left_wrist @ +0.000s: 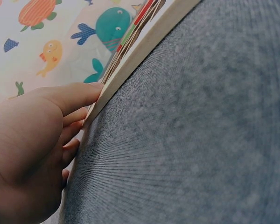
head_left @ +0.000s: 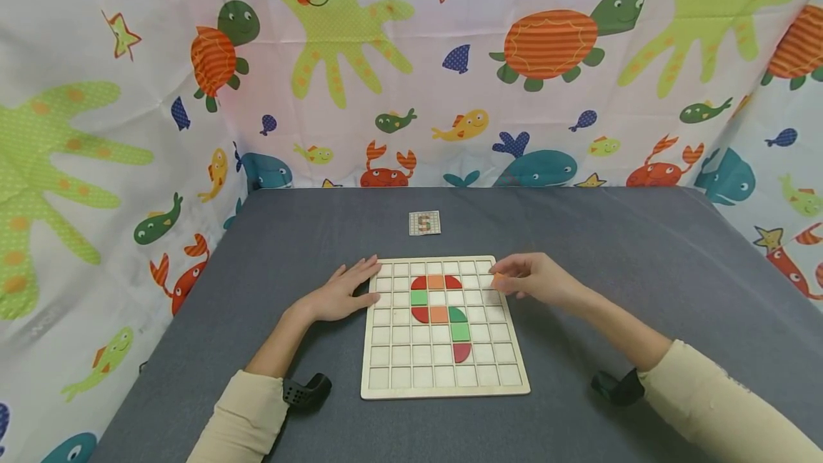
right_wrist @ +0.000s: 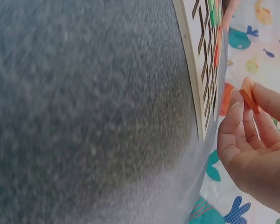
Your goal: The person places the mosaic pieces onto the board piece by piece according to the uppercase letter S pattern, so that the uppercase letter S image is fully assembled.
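A wooden grid board (head_left: pixel 386 377) lies on the grey table with coloured tiles in some of its squares. Red quarter-round tiles (head_left: pixel 461 353), orange squares (head_left: pixel 439 314), green squares (head_left: pixel 460 332) and a green quarter-round tile (head_left: pixel 457 314) form a curved figure. My left hand (head_left: pixel 341 293) rests at the board's upper left edge, fingers extended and thumb touching the rim. Over the upper right edge, my right hand (head_left: pixel 536 279) pinches an orange tile (right_wrist: pixel 250 95) between thumb and fingers, held above the board's level.
Behind the board lies a small pattern card (head_left: pixel 424 223) showing a similar figure on a grid. A curtain (head_left: pixel 411 70) printed with sea animals surrounds the table (head_left: pixel 308 227) at the back and sides. Dark straps (head_left: pixel 307 391) sit at both wrists.
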Demonstrator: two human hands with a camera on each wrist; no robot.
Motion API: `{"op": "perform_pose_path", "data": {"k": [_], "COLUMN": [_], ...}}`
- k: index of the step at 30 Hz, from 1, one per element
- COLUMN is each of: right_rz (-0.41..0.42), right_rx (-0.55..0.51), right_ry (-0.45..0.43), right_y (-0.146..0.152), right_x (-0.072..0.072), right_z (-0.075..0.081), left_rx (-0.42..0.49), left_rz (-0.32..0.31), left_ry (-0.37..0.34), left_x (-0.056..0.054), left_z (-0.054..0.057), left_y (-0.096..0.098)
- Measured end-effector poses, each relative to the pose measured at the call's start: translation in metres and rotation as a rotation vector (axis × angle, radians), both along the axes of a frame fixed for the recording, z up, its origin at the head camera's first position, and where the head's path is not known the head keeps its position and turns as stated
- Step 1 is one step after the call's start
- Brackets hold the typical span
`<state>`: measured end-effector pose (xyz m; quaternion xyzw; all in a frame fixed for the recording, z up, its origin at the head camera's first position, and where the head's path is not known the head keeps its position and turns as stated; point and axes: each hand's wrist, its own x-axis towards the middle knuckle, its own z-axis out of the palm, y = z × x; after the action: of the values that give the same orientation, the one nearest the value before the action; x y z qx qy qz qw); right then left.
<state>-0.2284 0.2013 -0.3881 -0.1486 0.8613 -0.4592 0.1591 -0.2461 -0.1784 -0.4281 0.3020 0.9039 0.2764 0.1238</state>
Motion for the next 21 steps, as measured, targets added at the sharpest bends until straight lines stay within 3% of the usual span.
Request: {"op": "perform_pose_path", "data": {"k": [10,21], "right_rz": [0.041,0.114], "right_rx": [-0.019,-0.014], "right_ry": [-0.029,0.003], "right_y": [-0.013,-0.026], "right_x": [0.009,0.015], "right_z": [-0.002,-0.006], "left_rx": [-0.007,-0.014], "left_rz": [0.002,-0.004], "left_ry": [0.002,-0.001], "left_x": [0.0,-0.002], "left_z": [0.0,-0.001], "left_y": [0.0,0.0]}}
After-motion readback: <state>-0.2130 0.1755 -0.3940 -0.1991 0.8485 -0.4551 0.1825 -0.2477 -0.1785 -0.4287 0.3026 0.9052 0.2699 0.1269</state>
